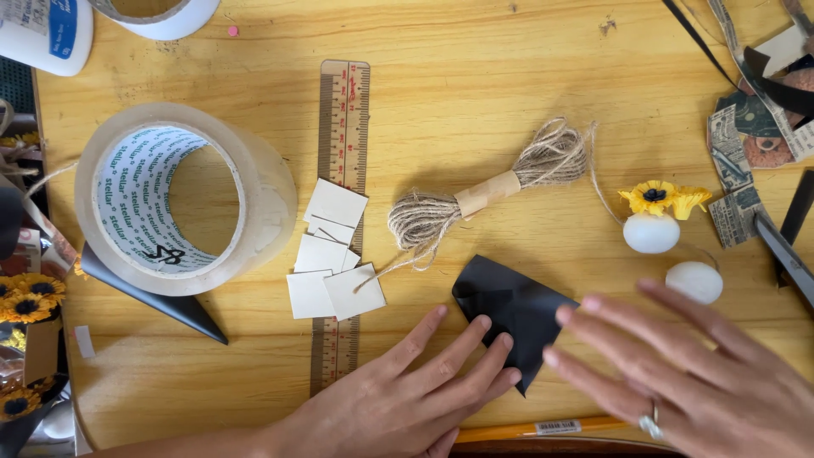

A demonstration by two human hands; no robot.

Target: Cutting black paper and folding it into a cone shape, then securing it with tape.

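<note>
A folded black paper piece (515, 312) lies on the wooden bench (475, 110) between both hands, its point aimed toward the person; left hand (407, 399) and right hand (687, 373) rest spread-fingered on its edges, gripping nothing.

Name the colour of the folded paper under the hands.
Black paper, seen clearly in the head view.

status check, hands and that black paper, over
Left hand flat on black paper. Right hand fingertips on it. Twine bundle, white squares close by.
</note>
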